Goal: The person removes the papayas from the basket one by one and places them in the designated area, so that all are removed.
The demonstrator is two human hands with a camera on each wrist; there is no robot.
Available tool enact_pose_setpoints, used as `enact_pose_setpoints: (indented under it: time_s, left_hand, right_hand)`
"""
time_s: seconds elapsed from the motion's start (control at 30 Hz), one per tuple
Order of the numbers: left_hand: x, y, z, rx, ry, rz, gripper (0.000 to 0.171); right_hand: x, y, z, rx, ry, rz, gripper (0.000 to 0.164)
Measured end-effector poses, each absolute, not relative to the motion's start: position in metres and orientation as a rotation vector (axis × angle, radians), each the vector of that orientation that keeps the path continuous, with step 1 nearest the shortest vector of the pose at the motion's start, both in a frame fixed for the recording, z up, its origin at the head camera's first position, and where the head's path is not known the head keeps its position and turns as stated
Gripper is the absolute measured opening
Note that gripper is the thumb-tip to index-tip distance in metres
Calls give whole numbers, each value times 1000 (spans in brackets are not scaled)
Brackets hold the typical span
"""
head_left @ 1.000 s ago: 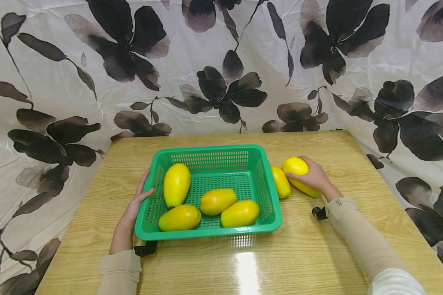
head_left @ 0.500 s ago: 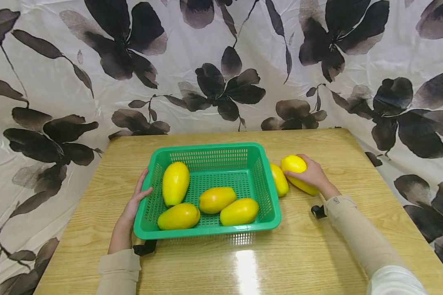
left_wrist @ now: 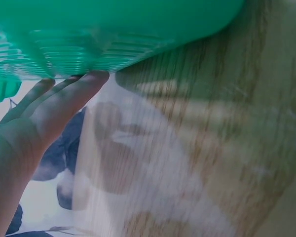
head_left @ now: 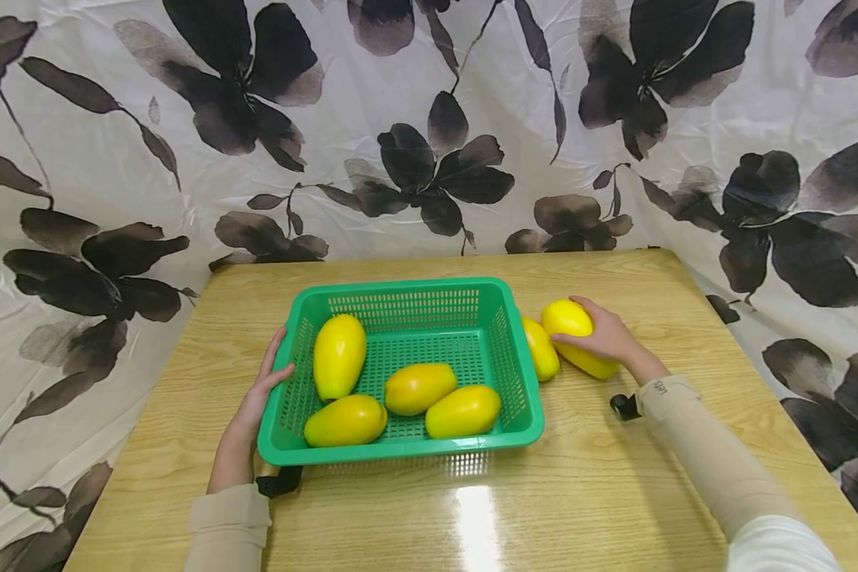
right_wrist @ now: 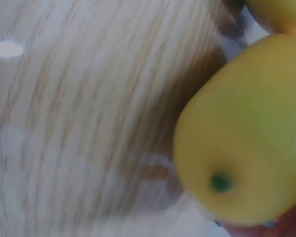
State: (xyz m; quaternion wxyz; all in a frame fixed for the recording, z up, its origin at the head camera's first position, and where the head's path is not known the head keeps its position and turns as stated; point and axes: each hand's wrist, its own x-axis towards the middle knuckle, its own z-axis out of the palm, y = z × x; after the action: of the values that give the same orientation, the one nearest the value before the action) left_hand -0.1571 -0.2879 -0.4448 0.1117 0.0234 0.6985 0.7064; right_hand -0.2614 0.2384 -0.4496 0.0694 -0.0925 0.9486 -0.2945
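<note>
A green plastic basket [head_left: 393,453] with slotted walls stands mid-table and holds several yellow papayas [head_left: 339,357]. My left hand [head_left: 253,401] rests against the basket's left side, thumb at the rim. In the left wrist view its straight fingers [left_wrist: 64,103] touch the outer wall. Right of the basket, my right hand [head_left: 604,338] grips a papaya [head_left: 568,318], thumb on the near side and fingers over the far side. That papaya's green stem spot shows in the right wrist view, where most of the hand is hidden. Another papaya [head_left: 541,349] lies between it and the basket wall.
The wooden table [head_left: 372,524] has a bright reflection near its front. A white cloth [head_left: 429,103] with dark flowers hangs behind and at both sides. Black wrist cameras are worn under both wrists, the right one [head_left: 624,407] close to the tabletop.
My right wrist has shifted slightly to the right, and the gripped papaya has moved a little left towards the other one. The left hand and the basket keep their places.
</note>
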Motion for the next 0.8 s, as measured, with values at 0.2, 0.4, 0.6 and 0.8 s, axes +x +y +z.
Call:
enact_pose_setpoints:
  time_s: [0.2,0.4,0.6,0.8]
  left_hand:
    - [-157,-287,-444,60,2045,2078,59]
    - [-156,-287,-444,57,2051,2076,59]
    - [-157,-288,-445,79,2047,2082,59]
    - [-157,-289,-445,99,2038,2081,59]
  right_hand:
    - [-260,242,-438,-363,2904,-882,91]
    - [-260,243,-422,-380,2972,-872,93]
    - [-258,237,-403,-451,3046,-868,92]
    - [-254,223,-383,-527,3088,-844,90]
